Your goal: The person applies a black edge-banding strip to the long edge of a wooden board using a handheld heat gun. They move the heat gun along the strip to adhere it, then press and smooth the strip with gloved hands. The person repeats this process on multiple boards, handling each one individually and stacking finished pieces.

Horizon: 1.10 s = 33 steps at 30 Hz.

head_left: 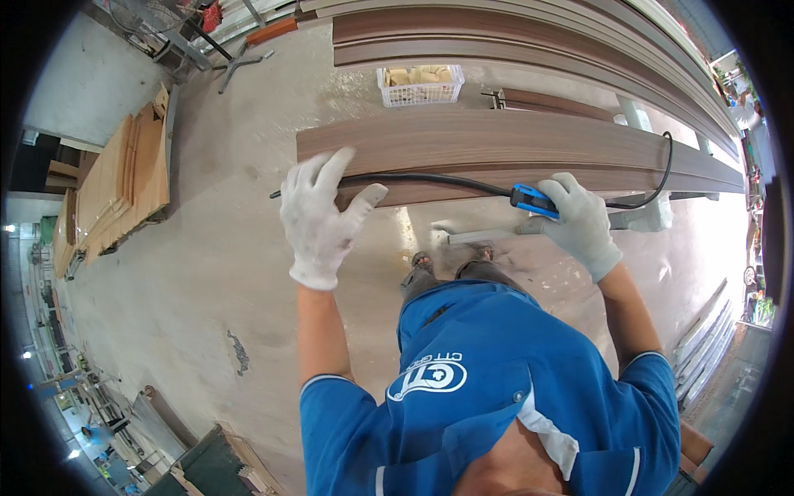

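A long black flexible cord [430, 177] runs across in front of me, along a wood-grained brown board [463, 136]. My left hand [321, 211], in a white glove, is over its left end with fingers and thumb spread. The cord passes behind that palm, and its tip shows just beyond. My right hand [579, 219], also gloved, is closed around a blue and black hand tool [533, 200] that looks like a utility knife. At this tool the cord goes out of sight, comes out right of the hand and loops up over the board.
More long brown profiles [496, 41] lie across the far side. A white plastic basket [420, 85] with yellowish pieces stands on the floor. Cardboard sheets [124, 186] lean at the left. Metal lengths [703, 347] are stacked at the right. A pale bar [484, 236] is near my feet.
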Tool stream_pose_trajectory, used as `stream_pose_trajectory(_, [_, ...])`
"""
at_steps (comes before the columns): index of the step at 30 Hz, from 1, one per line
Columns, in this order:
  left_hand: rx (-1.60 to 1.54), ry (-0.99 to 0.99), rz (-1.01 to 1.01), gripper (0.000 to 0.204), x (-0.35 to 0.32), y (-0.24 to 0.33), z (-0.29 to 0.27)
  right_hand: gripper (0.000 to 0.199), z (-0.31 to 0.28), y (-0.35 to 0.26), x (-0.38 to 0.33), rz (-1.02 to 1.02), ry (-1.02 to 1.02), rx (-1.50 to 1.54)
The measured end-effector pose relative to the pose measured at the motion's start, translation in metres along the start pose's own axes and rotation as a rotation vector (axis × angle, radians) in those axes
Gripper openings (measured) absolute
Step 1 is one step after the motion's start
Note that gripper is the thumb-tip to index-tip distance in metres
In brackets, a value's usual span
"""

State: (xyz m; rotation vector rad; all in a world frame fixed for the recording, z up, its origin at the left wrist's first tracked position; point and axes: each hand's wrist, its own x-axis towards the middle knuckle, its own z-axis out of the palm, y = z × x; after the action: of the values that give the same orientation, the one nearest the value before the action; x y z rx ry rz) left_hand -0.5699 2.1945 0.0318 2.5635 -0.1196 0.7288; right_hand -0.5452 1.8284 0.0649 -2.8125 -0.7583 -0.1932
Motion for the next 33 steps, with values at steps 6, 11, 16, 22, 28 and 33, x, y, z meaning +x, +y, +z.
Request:
stream_pose_trajectory(6, [-0.042, -0.354, 0.272, 0.082, 0.056, -0.029, 0.004, 0.033, 0.003, 0.016, -0.017, 0.071, 0.033, 0.140])
stream_pose_trajectory(11, [-0.040, -0.537, 0.347, 0.094, 0.075, -0.040, 0.015, 0.022, -0.018, 0.029, -0.018, 0.157, -0.074, 0.282])
stream_pose_trajectory(16, [-0.051, -0.576, 0.304, 0.093, 0.075, -0.044, 0.018, 0.018, -0.046, 0.063, -0.022, 0.442, -0.173, 0.470])
stream_pose_trajectory(22, [-0.063, -0.589, 0.274, 0.093, 0.076, -0.043, 0.020, 0.017, -0.079, 0.075, -0.044, 0.351, -0.317, 0.410])
stream_pose_trajectory(28, [-0.079, -0.600, 0.263, 0.091, 0.077, -0.039, 0.018, 0.019, -0.076, 0.099, -0.051, 0.163, -0.268, 0.109])
stream_pose_trajectory(33, [-0.095, -0.611, 0.266, 0.089, 0.078, -0.041, 0.019, 0.026, -0.024, 0.134, -0.043, -0.022, 0.038, -0.143])
